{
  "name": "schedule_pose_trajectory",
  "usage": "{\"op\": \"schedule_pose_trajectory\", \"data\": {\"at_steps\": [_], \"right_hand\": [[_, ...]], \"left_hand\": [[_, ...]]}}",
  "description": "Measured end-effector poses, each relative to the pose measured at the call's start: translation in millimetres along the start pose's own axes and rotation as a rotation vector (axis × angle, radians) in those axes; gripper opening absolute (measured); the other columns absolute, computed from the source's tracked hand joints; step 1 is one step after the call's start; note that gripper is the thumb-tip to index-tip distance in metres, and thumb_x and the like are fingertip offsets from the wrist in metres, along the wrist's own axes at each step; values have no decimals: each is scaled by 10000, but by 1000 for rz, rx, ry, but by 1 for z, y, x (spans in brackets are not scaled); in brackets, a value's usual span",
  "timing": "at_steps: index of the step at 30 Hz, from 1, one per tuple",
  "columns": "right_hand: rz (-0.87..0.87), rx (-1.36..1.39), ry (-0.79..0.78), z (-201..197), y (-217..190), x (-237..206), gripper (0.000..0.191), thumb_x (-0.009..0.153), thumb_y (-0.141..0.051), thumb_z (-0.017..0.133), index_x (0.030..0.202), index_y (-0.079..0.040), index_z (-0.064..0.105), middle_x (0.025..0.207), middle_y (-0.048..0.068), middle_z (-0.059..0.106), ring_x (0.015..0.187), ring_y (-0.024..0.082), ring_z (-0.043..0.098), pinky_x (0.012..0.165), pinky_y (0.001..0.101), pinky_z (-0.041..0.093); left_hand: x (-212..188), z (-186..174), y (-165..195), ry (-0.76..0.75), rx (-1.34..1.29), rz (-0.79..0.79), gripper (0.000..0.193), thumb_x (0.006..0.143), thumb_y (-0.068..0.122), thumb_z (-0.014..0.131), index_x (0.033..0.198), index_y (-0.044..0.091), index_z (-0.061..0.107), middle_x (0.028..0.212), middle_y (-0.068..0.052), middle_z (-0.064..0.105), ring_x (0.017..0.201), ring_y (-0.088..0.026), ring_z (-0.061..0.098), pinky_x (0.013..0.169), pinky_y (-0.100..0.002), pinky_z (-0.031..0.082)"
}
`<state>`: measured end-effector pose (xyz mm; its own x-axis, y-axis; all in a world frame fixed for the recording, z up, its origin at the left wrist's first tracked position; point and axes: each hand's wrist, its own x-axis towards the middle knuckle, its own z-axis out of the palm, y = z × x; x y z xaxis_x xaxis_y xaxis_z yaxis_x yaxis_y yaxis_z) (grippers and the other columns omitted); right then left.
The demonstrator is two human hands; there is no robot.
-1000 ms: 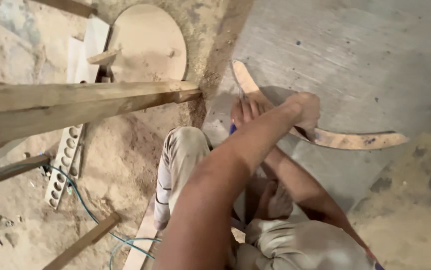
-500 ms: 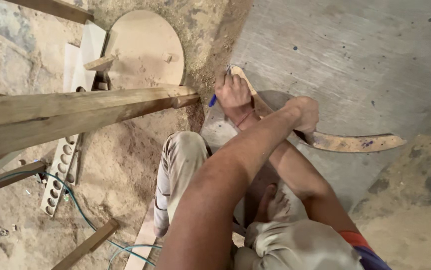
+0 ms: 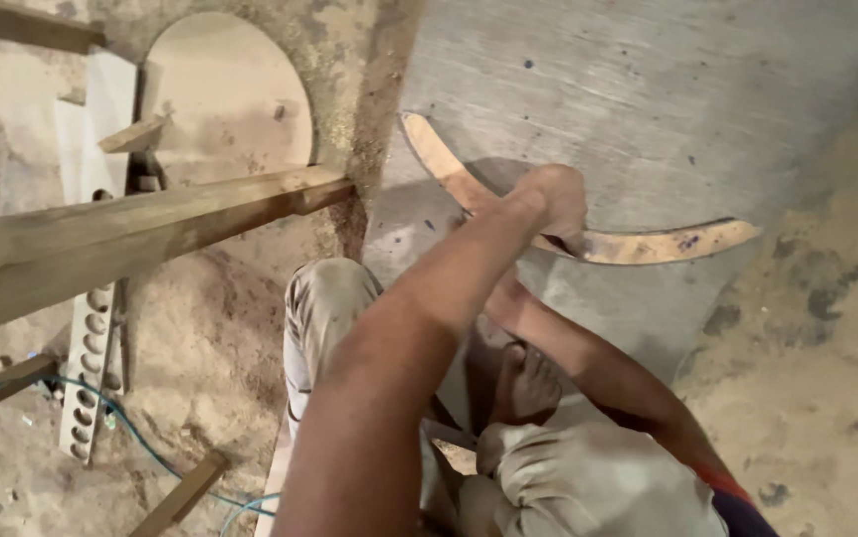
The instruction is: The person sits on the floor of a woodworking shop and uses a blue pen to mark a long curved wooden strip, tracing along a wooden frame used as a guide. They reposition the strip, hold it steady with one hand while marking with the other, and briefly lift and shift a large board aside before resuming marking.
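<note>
On the grey floor (image 3: 648, 89), a curved wooden strip (image 3: 638, 244) lies flat at centre right. Left hand (image 3: 558, 204) presses closed over its middle; the right hand is hidden beneath that forearm. The strip appears already cut out; any further work cannot be judged.

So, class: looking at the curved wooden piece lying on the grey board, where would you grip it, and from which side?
Grip the curved wooden piece near the middle of its arc, from above. It lies flat on the grey board, both tapering tips are free, and the left hand already presses there.
</note>
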<state>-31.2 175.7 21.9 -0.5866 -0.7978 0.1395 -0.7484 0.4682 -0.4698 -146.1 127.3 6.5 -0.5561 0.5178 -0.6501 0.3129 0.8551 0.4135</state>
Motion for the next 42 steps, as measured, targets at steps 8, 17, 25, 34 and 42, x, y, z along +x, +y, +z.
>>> {"op": "schedule_pose_trajectory", "data": {"at_steps": [8, 17, 25, 34, 42], "right_hand": [[59, 183, 26, -66, 114, -151, 189, 706, -105, 720, 884, -51, 688, 837, 119, 673, 786, 333, 635, 679, 456, 517], [435, 231, 230, -143, 169, -182, 131, 950, -11, 730, 1080, -13, 745, 836, 132, 694, 693, 212, 671, 637, 325, 525], [588, 209, 539, -139, 222, -214, 199, 1156, -123, 661, 1305, 9, 672, 1116, 153, 745, 1008, 237, 731, 889, 327, 575], [648, 222, 662, -103, 202, -192, 462, 1113, -191, 674, 1483, 22, 497, 1385, 209, 645, 1278, 288, 643, 1082, 385, 518], [741, 363, 759, -91, 183, -193, 432, 1100, -162, 653, 1480, -7, 516, 1377, 160, 639, 1292, 256, 616, 1126, 368, 484]], "left_hand": [[3, -3, 3, -29, 102, 73, 570, 825, 719, 603, 948, 208, 821, 954, -67, 773, 896, -277, 728, 823, -426, 572], [-19, -25, 22, -54, 248, 120, 591, 931, 726, 461, 1011, 258, 813, 986, -41, 771, 947, -263, 721, 825, -436, 563], [-17, -8, 9, 76, 550, 325, 593, 846, 507, 565, 1418, 349, 574, 1387, -60, 606, 1269, -304, 567, 1052, -505, 448], [-107, 68, -72, 1095, -220, -572, 774, 981, 333, 744, 1590, 7, 394, 1584, -302, 260, 1460, -439, 294, 1174, -602, 307], [-115, 123, -83, 1119, -761, -398, 585, 958, 118, 708, 1507, 48, 521, 1702, -254, 190, 1565, -413, 277, 1180, -465, 458]]}}
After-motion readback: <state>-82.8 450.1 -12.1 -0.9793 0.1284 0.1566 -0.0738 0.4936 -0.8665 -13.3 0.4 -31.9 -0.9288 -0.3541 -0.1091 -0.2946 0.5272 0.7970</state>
